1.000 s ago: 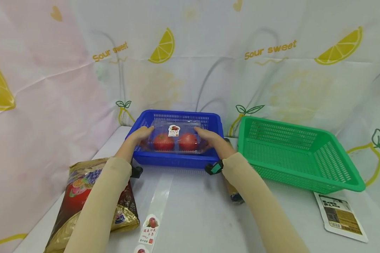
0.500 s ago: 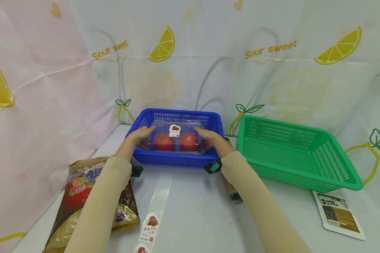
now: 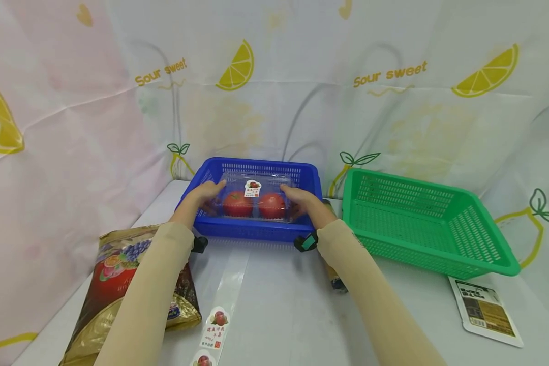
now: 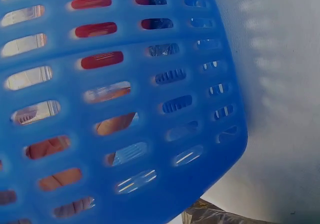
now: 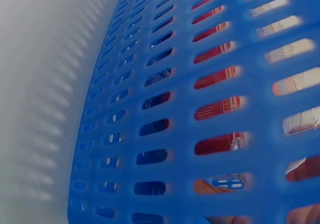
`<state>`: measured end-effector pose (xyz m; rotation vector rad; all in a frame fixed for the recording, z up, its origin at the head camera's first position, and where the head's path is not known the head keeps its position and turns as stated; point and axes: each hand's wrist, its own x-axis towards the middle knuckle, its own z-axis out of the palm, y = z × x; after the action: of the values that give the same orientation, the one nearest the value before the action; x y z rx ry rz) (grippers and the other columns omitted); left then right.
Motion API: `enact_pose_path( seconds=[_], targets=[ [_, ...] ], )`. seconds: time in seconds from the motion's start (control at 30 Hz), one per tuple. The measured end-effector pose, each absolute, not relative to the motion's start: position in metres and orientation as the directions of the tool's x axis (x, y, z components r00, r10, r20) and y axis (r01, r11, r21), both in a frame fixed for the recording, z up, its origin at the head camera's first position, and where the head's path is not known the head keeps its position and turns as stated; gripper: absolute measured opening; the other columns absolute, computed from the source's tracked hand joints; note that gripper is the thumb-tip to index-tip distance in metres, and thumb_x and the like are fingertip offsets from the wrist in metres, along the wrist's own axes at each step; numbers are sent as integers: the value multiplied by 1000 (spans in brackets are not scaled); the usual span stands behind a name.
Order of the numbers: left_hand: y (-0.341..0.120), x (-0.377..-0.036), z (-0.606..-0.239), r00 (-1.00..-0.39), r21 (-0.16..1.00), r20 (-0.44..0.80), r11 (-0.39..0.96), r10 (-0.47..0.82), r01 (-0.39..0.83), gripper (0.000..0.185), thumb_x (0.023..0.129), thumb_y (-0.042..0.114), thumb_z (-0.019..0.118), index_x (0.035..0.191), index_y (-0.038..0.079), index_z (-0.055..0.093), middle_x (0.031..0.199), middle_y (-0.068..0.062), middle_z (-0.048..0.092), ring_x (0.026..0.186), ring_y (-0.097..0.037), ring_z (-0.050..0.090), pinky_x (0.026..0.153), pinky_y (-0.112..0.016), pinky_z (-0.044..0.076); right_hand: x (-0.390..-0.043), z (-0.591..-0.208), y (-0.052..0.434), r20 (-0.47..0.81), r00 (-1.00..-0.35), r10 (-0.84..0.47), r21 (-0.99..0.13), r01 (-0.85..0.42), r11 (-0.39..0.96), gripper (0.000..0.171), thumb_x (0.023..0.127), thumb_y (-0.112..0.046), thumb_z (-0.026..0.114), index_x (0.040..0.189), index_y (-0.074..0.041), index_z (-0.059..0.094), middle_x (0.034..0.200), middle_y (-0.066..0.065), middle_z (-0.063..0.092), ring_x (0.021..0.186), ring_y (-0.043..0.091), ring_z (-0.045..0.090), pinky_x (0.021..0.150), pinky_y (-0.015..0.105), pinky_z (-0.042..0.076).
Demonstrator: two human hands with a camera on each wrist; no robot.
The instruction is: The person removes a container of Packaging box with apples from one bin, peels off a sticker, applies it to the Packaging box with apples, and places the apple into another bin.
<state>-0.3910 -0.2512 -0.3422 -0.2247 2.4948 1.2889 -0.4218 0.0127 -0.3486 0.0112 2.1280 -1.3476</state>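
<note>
A clear plastic clamshell box [image 3: 269,182] with two round red fruits, which look like tomatoes [image 3: 237,204], lies inside the blue basket [image 3: 251,233]. On its lid is a white sticker [image 3: 252,188] with a red fruit print. My left hand [image 3: 206,195] grips the left end of the box, thumb on top. My right hand [image 3: 302,199] holds the right end in the same way. The fingers low in the basket are partly hidden. Through the slots of the blue basket wall [image 4: 145,194] in the left wrist view, bits of fingers [image 4: 60,179] and red fruit show.
To the right stands a green basket [image 3: 398,218], with a white-edged pouch [image 3: 487,312] in front of it. A gold and brown bag [image 3: 114,274] lies under the left sleeve. A sticker strip [image 3: 215,330] runs along the table. Another package [image 3: 338,280] is partly covered by the right sleeve.
Both hands stay on the clear box in the blue basket, with hardly any motion. The left hand's thumb has shifted slightly right; the whole view has drifted a little.
</note>
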Motion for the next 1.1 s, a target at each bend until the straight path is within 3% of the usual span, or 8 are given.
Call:
enact_pose_path(
  seconds=[0.13,0.3,0.47,0.6,0.7,0.93,1.1],
  targets=[
    [-253,-392,-343,-952,720,-305,653,-9,-237,68,99,41,23,138,-15,16,126,-33,41,93,-43,60,65,-42,54,-422,-350,11,-486,-819,-305,-817,302,491,63,98,-47,24,146,-6,17,133,33,35,110,47,48,84,52,46],
    [-243,-395,-339,-976,599,-211,783,-45,-166,59,100,31,22,137,-15,21,134,-34,32,112,-44,46,74,-43,52,-424,-351,14,-445,-851,-278,-828,272,490,65,98,-47,24,146,-6,15,140,27,29,109,47,48,82,51,47],
    [-230,-398,-331,-988,487,-133,863,-82,-137,49,98,22,26,133,-13,33,134,-33,34,121,-46,36,88,-49,43,-427,-352,20,-348,-909,-230,-831,185,525,64,98,-45,25,145,-2,18,147,17,22,126,37,35,88,47,45],
    [-223,-397,-325,-986,406,-115,900,-119,-156,46,94,21,31,128,-8,41,132,-31,38,120,-48,36,96,-56,32,-429,-351,21,-281,-942,-184,-758,100,644,64,98,-46,20,143,0,26,146,16,27,128,33,33,94,44,40],
    [-221,-397,-322,-983,372,-99,910,-157,-183,44,92,21,34,125,-5,46,130,-29,42,116,-48,40,91,-59,34,-429,-349,20,-214,-960,-182,-697,19,717,65,98,-46,17,140,2,31,144,16,31,127,33,34,100,42,34],
    [-205,-394,-303,-985,330,-29,929,-168,-168,42,91,22,39,123,-2,50,127,-26,46,115,-46,40,92,-60,30,-433,-343,17,-60,-987,-150,-692,-67,718,63,98,-42,21,138,6,32,142,19,34,130,33,31,103,42,30],
    [-190,-385,-291,-988,299,81,948,-134,-104,33,89,22,42,107,0,58,116,-22,52,110,-42,43,91,-58,32,-440,-339,21,141,-984,-110,-701,-177,690,52,98,-31,31,134,5,40,136,20,43,126,32,37,102,40,31]
  ],
)
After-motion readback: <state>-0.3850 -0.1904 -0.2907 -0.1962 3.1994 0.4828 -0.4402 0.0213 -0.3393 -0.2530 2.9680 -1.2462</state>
